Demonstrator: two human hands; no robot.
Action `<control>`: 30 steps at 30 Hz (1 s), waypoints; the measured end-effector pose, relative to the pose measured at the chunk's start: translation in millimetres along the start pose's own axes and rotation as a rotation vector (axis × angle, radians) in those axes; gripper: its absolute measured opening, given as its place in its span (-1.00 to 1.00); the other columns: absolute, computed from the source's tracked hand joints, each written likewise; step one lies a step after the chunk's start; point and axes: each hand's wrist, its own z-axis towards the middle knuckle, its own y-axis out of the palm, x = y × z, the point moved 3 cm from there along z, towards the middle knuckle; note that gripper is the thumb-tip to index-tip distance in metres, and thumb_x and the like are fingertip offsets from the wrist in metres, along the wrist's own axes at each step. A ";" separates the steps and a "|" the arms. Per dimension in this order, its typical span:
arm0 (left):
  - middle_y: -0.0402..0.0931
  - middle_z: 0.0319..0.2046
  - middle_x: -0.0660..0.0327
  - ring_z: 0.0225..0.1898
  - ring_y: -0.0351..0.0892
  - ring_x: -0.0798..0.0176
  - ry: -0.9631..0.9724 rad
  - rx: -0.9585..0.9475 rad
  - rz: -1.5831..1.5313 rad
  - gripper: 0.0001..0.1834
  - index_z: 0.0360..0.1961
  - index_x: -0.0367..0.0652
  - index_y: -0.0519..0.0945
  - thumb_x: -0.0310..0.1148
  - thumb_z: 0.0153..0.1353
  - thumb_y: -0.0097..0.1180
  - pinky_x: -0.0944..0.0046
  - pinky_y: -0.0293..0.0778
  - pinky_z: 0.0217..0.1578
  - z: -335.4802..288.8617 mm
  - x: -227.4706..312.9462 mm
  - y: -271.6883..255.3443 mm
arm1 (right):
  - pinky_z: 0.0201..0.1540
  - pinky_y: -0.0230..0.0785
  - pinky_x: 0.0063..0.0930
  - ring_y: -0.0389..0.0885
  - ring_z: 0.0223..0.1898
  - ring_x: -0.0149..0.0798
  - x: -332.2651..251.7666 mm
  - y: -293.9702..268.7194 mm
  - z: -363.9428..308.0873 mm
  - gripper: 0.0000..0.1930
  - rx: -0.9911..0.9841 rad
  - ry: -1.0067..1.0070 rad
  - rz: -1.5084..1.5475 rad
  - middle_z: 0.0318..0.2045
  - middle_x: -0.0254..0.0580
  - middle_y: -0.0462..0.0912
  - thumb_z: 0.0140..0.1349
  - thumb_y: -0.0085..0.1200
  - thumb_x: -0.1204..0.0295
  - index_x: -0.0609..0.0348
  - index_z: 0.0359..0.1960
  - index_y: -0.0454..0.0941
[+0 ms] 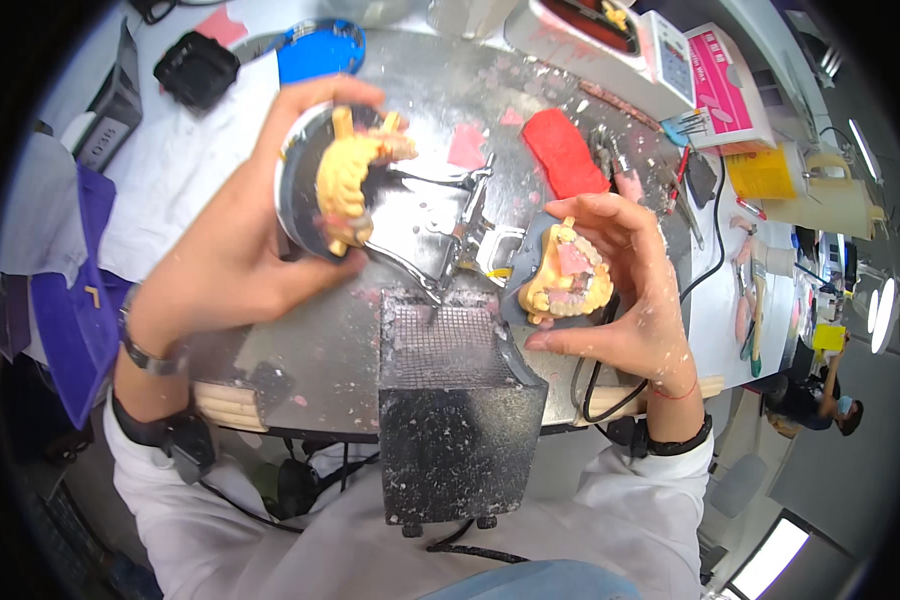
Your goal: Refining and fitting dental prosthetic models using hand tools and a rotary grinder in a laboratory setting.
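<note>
Your grey, dust-speckled metal worktop (330, 350) carries everything here, with a black mesh-topped box (450, 400) at its near edge between your arms. A hinged silver metal articulator frame (450, 225) spans the middle, linking what both hands hold. Your left hand (240, 240) lifts its upper arm: the fingers are wrapped around a round dark mounting plate (295, 190) bearing a yellow plaster dental cast (348, 180), tilted toward you. Your right hand (625, 285) cups the lower yellow plaster cast with pink wax (568, 280), fingers curled around its rim, just above the worktop. A red wax block (563, 150) lies behind it.
</note>
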 end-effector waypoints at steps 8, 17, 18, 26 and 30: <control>0.59 -0.21 0.12 -0.15 0.58 0.35 -0.043 0.218 -0.101 -0.19 -0.04 -0.26 0.32 -0.30 -0.31 0.55 0.34 0.48 -0.07 2.4 19.1 14.6 | 0.13 0.39 -0.44 0.50 0.07 -0.32 10.1 -20.1 14.1 -0.42 0.131 0.122 0.683 0.07 -0.07 0.48 0.05 0.23 0.60 0.25 0.13 0.27; 0.61 -0.25 0.10 -0.21 0.61 0.36 -0.119 0.275 -0.010 -0.24 -0.09 -0.28 0.30 -0.33 -0.30 0.52 0.37 0.53 -0.14 0.0 29.3 21.0 | 0.02 0.29 -0.56 0.47 -0.11 -0.45 3.3 0.4 42.7 -0.54 0.297 0.107 0.509 -0.13 -0.18 0.54 0.40 -0.31 0.14 0.28 0.09 0.35; 0.61 -0.25 0.10 -0.21 0.62 0.35 -0.088 0.277 -0.002 -0.24 -0.09 -0.27 0.30 -0.33 -0.30 0.51 0.37 0.54 -0.15 0.2 29.2 20.5 | 0.02 0.29 -0.56 0.47 -0.11 -0.45 1.6 -0.3 44.4 -0.54 0.299 0.107 0.517 -0.13 -0.18 0.54 0.40 -0.31 0.14 0.28 0.09 0.35; 0.62 -0.28 0.11 -0.24 0.64 0.34 -0.076 0.219 0.024 -0.26 -0.10 -0.24 0.30 -0.35 -0.30 0.49 0.35 0.54 -0.18 3.7 27.5 21.8 | -0.02 0.30 -0.45 0.49 -0.16 -0.32 -0.6 -8.1 49.2 -0.63 0.227 -0.031 0.261 -0.22 -0.05 0.53 0.29 -0.28 0.26 0.30 -0.06 0.38; 0.62 -0.37 0.17 -0.35 0.66 0.38 -0.114 0.156 0.012 -0.25 -0.10 -0.23 0.29 -0.36 -0.32 0.49 0.42 0.56 -0.32 6.1 30.3 30.6 | -0.01 0.30 -0.40 0.51 -0.15 -0.24 -13.6 -7.6 49.1 -0.65 0.142 0.066 0.196 -0.22 0.02 0.52 0.26 -0.23 0.29 0.32 -0.07 0.36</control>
